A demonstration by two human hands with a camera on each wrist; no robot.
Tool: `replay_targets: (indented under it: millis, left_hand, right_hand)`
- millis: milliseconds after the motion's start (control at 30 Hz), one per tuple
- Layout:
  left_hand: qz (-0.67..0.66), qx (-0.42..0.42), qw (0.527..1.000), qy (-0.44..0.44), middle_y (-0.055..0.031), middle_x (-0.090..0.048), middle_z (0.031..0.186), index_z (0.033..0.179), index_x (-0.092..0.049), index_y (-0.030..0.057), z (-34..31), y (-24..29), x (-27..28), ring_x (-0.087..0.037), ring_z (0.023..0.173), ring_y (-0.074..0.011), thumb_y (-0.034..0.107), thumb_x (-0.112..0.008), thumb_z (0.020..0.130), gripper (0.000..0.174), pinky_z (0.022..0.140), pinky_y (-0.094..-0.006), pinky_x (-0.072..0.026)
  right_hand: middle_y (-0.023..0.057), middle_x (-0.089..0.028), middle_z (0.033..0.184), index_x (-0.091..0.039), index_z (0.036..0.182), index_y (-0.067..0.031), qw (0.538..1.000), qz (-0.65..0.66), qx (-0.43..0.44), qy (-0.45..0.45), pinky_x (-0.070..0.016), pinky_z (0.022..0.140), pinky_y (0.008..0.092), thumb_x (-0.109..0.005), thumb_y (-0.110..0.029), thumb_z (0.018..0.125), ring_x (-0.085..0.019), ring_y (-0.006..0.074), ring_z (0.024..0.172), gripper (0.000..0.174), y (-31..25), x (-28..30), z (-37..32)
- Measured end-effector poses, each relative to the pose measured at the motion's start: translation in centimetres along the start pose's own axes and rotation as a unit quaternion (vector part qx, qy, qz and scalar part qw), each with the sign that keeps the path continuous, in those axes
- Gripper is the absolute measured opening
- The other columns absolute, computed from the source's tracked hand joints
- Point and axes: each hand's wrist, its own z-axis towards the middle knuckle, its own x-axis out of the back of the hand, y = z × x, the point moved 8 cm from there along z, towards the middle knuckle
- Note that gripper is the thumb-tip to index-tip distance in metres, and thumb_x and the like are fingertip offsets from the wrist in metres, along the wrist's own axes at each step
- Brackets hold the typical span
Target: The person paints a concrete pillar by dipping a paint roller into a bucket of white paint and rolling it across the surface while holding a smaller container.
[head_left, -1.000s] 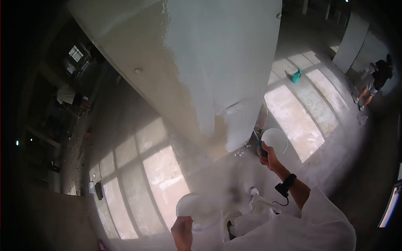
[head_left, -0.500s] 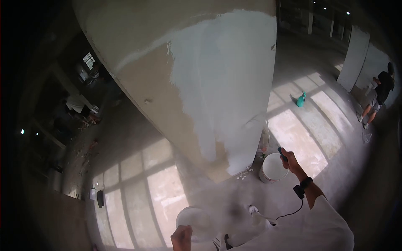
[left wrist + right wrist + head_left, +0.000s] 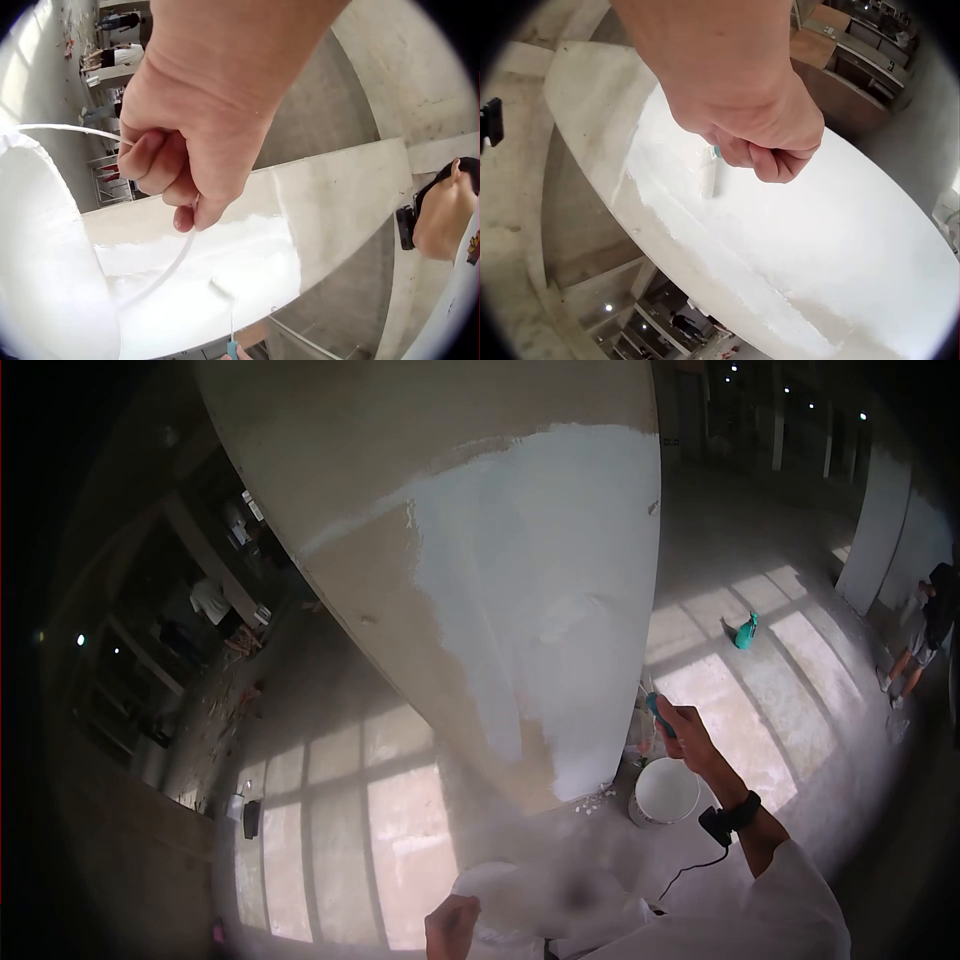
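Observation:
In the head view my right hand [image 3: 688, 740] grips the teal handle [image 3: 654, 708] of a paint roller. The white roller [image 3: 707, 174] lies against the wet white coat [image 3: 780, 225] on a broad pillar [image 3: 520, 540]; the right wrist view has it just beyond my fist. My left hand [image 3: 452, 927], low in the head view, has its fingers curled round the thin white bail [image 3: 82, 130] of a white bucket [image 3: 45, 247], which hangs beside the hand. In the left wrist view the roller [image 3: 222, 287] and its teal handle [image 3: 232, 349] show at the bottom.
Another white bucket [image 3: 667, 792] stands on the floor by the pillar's lower right corner. Beyond it is a teal spray bottle [image 3: 746, 632]. A person [image 3: 922, 630] stands at another pillar far right; others [image 3: 212, 603] are at the far left. Debris lies by the pillar's foot.
The head view has tilted upward, showing more of the pillar's top. My right hand and the roller have moved up along the pillar, while my left hand still holds the bucket's bail.

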Motion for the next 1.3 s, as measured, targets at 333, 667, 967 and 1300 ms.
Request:
replay_targets:
  millis: [333,667,967,1300]
  left_hand:
    - [-0.022,-0.096,0.995,-0.025,-0.0014,-0.06,0.083,0.094,-0.064,-0.0036,-3.5,0.1,5.5,-0.053,0.078,-0.0095,0.01,-0.06,0.096,0.014,0.071,-0.0233,-0.0452]
    - [0.005,-0.099,0.994,-0.054,-0.0001,-0.057,0.079,0.089,-0.062,-0.0034,-5.5,-1.4,11.5,-0.048,0.071,-0.0072,0.009,-0.06,0.096,0.015,0.062,-0.022,-0.0411]
    - [-0.027,-0.112,0.991,-0.067,0.0039,-0.053,0.076,0.09,-0.062,-0.0016,-5.9,-2.4,13.1,-0.044,0.068,-0.0048,0.01,-0.059,0.097,0.014,0.059,-0.0201,-0.0374]
    - [0.023,-0.082,0.996,-0.032,0.0024,-0.053,0.074,0.088,-0.061,-0.0017,-6.9,-3.1,16.2,-0.044,0.069,-0.0069,0.012,-0.06,0.097,0.016,0.06,-0.022,-0.0386]
  right_hand:
    - [-0.0072,-0.03,0.047,-0.045,0.067,-0.0111,0.999,-0.005,0.05,-0.021,-0.0172,0.038,0.0245,-0.057,-0.065,0.088,-0.021,0.0053,0.037,0.059,-9.2,-11.1,-2.4]
    - [-0.0081,-0.028,0.048,-0.046,0.071,-0.013,0.991,0.09,0.077,-0.061,-0.0201,0.041,0.0253,-0.052,-0.068,0.089,-0.02,0.0059,0.038,0.058,-12.4,-20.6,-4.4]
    - [-0.0067,-0.035,0.055,-0.045,0.072,-0.0151,0.993,0.111,0.035,-0.032,-0.0242,0.041,0.0248,-0.048,-0.07,0.089,-0.024,0.005,0.04,0.058,-7.5,-22.0,-3.8]
    - [-0.0089,-0.025,0.048,-0.042,0.068,-0.0164,0.99,0.142,-0.006,-0.006,-0.0172,0.038,0.0261,-0.051,-0.067,0.09,-0.02,0.0065,0.036,0.056,-0.7,-17.4,-6.5]
